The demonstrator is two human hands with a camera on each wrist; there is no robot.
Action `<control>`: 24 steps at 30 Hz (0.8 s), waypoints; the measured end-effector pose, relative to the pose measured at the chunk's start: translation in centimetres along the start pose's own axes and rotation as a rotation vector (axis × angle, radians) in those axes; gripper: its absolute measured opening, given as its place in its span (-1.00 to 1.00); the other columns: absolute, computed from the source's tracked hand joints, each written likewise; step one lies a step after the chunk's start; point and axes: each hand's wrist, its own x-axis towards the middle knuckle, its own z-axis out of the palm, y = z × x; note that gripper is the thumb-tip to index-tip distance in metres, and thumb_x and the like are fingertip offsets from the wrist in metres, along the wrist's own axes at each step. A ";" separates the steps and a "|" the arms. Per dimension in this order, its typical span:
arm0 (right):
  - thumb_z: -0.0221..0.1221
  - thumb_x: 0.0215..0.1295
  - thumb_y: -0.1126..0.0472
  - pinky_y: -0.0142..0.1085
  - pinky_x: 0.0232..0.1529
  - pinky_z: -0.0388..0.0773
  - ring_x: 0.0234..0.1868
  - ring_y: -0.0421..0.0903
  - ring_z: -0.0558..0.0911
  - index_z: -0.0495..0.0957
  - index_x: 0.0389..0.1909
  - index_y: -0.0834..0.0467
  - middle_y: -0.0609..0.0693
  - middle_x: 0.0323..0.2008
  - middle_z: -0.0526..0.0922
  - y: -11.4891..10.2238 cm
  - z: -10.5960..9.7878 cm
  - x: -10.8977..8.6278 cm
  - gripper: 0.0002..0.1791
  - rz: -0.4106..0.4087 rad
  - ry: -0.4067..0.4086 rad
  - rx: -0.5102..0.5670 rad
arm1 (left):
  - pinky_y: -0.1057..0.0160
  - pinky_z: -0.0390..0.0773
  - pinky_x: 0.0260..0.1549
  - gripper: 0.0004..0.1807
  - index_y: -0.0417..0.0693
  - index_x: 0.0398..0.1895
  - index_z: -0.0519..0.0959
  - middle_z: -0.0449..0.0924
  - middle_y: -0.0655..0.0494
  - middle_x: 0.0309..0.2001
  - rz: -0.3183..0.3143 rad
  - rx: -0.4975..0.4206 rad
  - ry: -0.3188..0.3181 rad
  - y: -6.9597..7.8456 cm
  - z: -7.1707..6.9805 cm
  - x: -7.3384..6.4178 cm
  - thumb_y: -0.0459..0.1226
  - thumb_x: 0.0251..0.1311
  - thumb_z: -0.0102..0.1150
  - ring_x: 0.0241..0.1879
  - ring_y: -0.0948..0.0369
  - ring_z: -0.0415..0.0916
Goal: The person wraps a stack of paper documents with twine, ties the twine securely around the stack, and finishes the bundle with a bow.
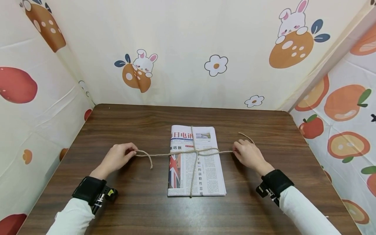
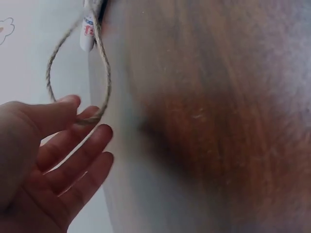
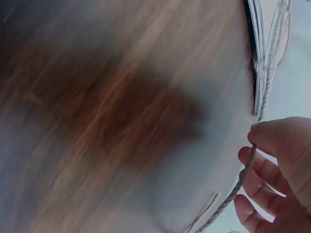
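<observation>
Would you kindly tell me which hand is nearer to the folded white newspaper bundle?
Right: the right hand pinches the thin tan twine just off the right edge of the folded white newspaper bundle; the left hand pinches the twine farther out, beyond the left edge.

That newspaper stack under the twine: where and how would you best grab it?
Probably by the long side edges, just below the crosswise twine, left hand coming from the left, right hand from the right: the newspaper stack lies flat, and no twine crosses those stretches.

Twine (image 1: pixel 196 151) over newspapers (image 1: pixel 212 174) on table (image 1: pixel 135 124), between left hand (image 1: pixel 118 158) and right hand (image 1: pixel 249 154)
</observation>
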 end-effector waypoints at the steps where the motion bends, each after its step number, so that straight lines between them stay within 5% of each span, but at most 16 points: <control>1: 0.32 -0.06 0.36 -0.24 -0.51 0.33 -0.52 -0.07 0.41 0.43 -0.55 0.11 -0.07 -0.56 0.39 -0.1 0.0 0.0 -0.78 -0.002 -0.009 0.005 | 0.20 0.45 -0.44 -0.91 0.01 -0.32 0.60 0.61 0.16 -0.40 0.005 -0.002 -0.016 0.0 -0.1 0.1 -0.35 0.13 0.18 -0.44 0.24 0.49; 8: 0.33 -0.06 0.32 -0.23 -0.49 0.39 -0.48 -0.06 0.45 0.48 -0.50 0.11 -0.04 -0.51 0.46 -1.1 -0.3 0.4 -0.82 -0.033 -0.015 0.033 | 0.10 0.49 -0.34 -0.69 -0.05 -0.23 0.61 0.61 0.05 -0.25 0.039 0.076 -0.130 0.8 -1.5 0.7 -0.56 0.01 0.10 -0.29 0.14 0.52; 14: 0.32 -0.03 0.30 -0.23 -0.45 0.40 -0.45 -0.07 0.47 0.51 -0.46 0.11 -0.04 -0.46 0.50 -2.6 -0.5 1.5 -0.84 -0.053 -0.020 0.052 | 0.05 0.51 -0.28 -0.75 -0.10 -0.19 0.60 0.61 0.02 -0.19 0.096 0.138 -0.133 3.3 -2.2 1.8 -0.49 0.05 0.13 -0.23 0.08 0.56; 24: 0.28 0.03 0.26 -0.27 -0.45 0.40 -0.42 -0.11 0.46 0.54 -0.39 0.09 -0.07 -0.43 0.51 -6.3 1.2 3.2 -0.88 -0.121 -0.063 0.069 | 0.17 0.52 -0.32 -0.85 0.00 -0.31 0.61 0.58 0.16 -0.30 0.199 0.209 -0.069 9.1 2.4 3.8 -0.23 0.03 0.30 -0.26 0.19 0.52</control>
